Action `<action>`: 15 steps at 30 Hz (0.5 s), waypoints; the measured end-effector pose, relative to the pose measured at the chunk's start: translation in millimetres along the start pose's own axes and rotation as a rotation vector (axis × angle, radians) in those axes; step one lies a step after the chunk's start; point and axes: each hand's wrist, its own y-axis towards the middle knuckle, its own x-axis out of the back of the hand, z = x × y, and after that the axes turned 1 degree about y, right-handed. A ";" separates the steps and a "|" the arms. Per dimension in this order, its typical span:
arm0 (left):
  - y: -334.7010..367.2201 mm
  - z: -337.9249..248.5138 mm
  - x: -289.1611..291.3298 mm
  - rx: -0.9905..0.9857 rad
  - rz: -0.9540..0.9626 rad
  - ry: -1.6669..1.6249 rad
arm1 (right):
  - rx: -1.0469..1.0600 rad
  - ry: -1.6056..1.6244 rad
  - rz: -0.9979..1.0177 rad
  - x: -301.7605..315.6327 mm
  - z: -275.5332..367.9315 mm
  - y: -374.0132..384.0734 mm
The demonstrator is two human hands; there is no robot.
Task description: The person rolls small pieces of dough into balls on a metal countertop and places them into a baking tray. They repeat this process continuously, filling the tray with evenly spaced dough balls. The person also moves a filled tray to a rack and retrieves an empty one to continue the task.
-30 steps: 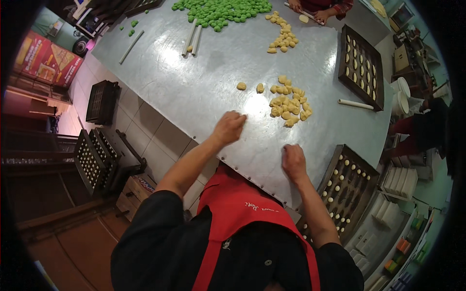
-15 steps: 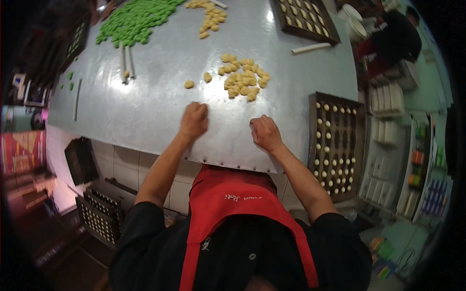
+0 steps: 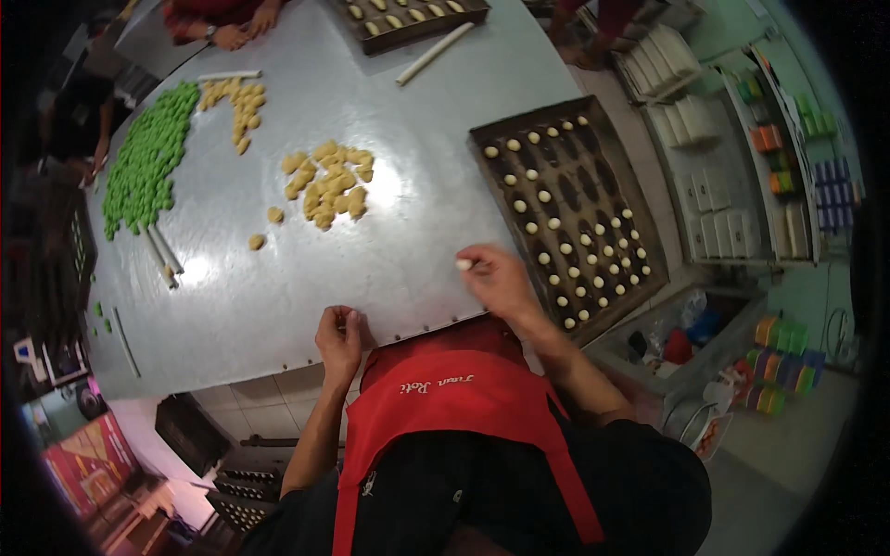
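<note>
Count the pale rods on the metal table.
5. One rod by the far tray; one rod just beyond the farther yellow pieces; two rods side by side at the green pieces; one thin rod leftmost on the table. Others may be hidden.

- Smooth metal counter (image 3: pixel 408 176), shiny grey, studded along its near edge.
- Green dough balls (image 3: pixel 148 167) massed at the left.
- Small yellow dough group (image 3: pixel 246 107) beside them, a white rod (image 3: pixel 230 74) behind.
- Larger yellow dough pile (image 3: pixel 329 190) near the middle, two loose pieces (image 3: pixel 256 242) just left.
- Paired rods (image 3: pixel 164 252) next to the green.
- Rolling pin (image 3: pixel 434 54) before the far tray (image 3: pixel 426 33).
- Dark tray (image 3: pixel 586 181) overlapping the right edge; its support is partly hidden.
</note>
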 end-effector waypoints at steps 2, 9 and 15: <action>24.7 -16.3 -30.7 0.020 0.089 -0.070 | 0.031 -0.246 -0.174 66.1 10.7 11.0; 101.0 -184.3 -172.8 -0.340 0.362 -0.118 | -0.039 -0.639 -0.342 194.0 -89.8 33.2; 134.3 -251.3 -294.1 -0.774 0.476 0.134 | 0.094 -0.815 -0.268 200.4 -110.4 37.2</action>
